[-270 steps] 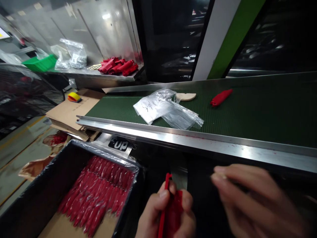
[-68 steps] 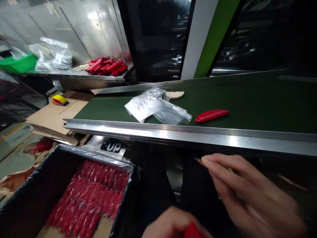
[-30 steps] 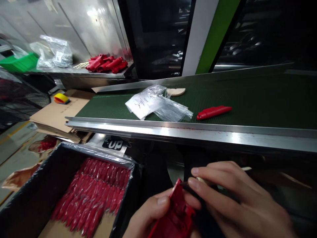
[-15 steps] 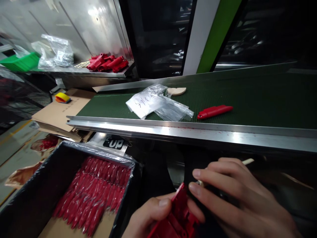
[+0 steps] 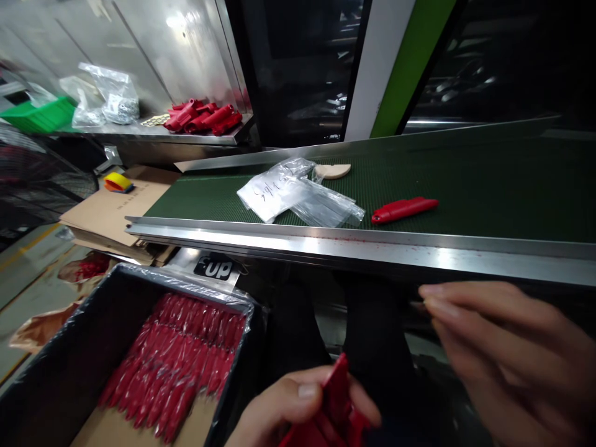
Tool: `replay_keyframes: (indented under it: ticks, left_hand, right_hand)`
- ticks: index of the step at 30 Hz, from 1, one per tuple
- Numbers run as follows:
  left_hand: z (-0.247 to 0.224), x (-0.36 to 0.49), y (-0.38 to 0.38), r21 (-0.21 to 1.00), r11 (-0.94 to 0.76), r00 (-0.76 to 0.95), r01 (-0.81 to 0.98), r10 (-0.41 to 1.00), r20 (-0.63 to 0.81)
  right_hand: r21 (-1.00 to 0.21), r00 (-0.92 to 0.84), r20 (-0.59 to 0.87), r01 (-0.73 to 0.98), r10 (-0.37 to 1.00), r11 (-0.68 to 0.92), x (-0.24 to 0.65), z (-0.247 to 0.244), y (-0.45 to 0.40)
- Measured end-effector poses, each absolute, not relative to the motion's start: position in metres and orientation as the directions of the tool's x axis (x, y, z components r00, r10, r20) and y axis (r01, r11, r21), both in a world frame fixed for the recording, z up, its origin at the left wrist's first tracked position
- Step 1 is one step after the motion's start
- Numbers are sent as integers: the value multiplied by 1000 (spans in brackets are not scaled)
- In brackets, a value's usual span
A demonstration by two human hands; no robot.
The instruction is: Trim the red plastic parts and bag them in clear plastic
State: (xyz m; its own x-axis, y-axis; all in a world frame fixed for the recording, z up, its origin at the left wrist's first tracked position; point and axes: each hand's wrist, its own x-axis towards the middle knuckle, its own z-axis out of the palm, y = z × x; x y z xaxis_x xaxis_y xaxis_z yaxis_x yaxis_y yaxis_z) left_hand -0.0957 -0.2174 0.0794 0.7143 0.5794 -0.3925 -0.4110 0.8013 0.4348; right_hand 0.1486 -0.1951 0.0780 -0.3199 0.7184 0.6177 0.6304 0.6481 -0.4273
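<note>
Pinching red plastic part in left hand at 6 o'clock; light, stiff, grip edges. Right hand loosely curled, blurred, contents unclear.

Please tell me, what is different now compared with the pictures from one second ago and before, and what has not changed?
The right hand has pulled away from the red plastic part, up and to the right; a second ago its fingers touched the part. The left hand still holds that part, now lower in the picture. The red piece on the belt, the plastic bags and the box of red pieces lie as before.
</note>
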Motion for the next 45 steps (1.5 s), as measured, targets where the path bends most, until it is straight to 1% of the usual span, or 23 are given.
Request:
replay_keyframes:
  ticks: [2,3,6,9,11,13,15,19,21,24,27,29,30,32,34,36,38,41,43,45]
  left_hand:
    - [79,-98,-215,378,803,737,-461,584,-340]
    - [78,-99,-214,355,807,749,-471,579,-323]
    - [73,-100,-215,315,822,744,-474,565,-356]
    - [63,-98,-220,317,758,656,-570,652,-380]
    - [57,-96,-221,329,724,631,-606,690,-356]
    - [55,-93,-221,323,743,679,-586,668,-305]
    - [56,-92,-220,343,764,701,-547,642,-312]
    - [67,-91,-220,425,777,594,-465,629,-502]
    - [72,-90,-220,452,785,614,-423,615,-494]
    - [76,-88,-217,493,760,639,-424,637,-432]
    - [75,-87,-214,532,726,646,-436,664,-377]
    - [71,-87,-212,543,707,663,-453,675,-324]
    - [68,-87,-212,543,698,674,-467,678,-293]
    - [61,-87,-212,528,682,696,-506,684,-216]
    - [55,-85,-213,483,665,696,-570,703,-145]
    - [53,-83,-213,440,635,662,-635,741,-114]
    - [55,-81,-211,435,595,589,-676,791,-166]
    - [65,-82,-204,471,560,463,-682,828,-316]
    - [72,-84,-198,493,534,370,-687,841,-395]
    - [76,-86,-192,503,505,288,-701,846,-448]
  right_hand:
    - [-372,-420,629,577,655,727,149,77,-198]
    - [-363,-442,625,565,644,741,148,76,-201]
    - [-409,-425,585,580,690,704,137,74,-209]
    - [-468,-375,575,578,727,668,122,75,-212]
    - [-526,-302,567,584,766,619,114,78,-209]
    - [-595,-254,519,577,816,559,107,83,-203]
    - [-668,-279,456,521,845,532,101,89,-195]
    - [-809,-384,363,321,849,492,92,95,-183]
    - [-858,-393,300,287,869,426,89,93,-182]
    - [-919,-317,205,264,926,293,89,90,-185]
    - [-962,-120,165,198,979,187,97,84,-187]
    - [-968,-6,157,197,988,156,107,80,-188]
    - [-964,5,162,216,987,158,113,78,-189]
    - [-943,-54,170,282,984,179,121,73,-191]
    - [-909,-139,168,362,976,208,125,69,-193]
    - [-861,-166,188,446,968,243,125,64,-195]
    - [-812,-140,248,510,959,284,122,58,-197]
    - [-766,-110,315,557,943,321,117,50,-204]
    - [-735,-142,316,589,938,336,112,50,-211]
    - [-683,-234,348,600,908,417,106,54,-220]
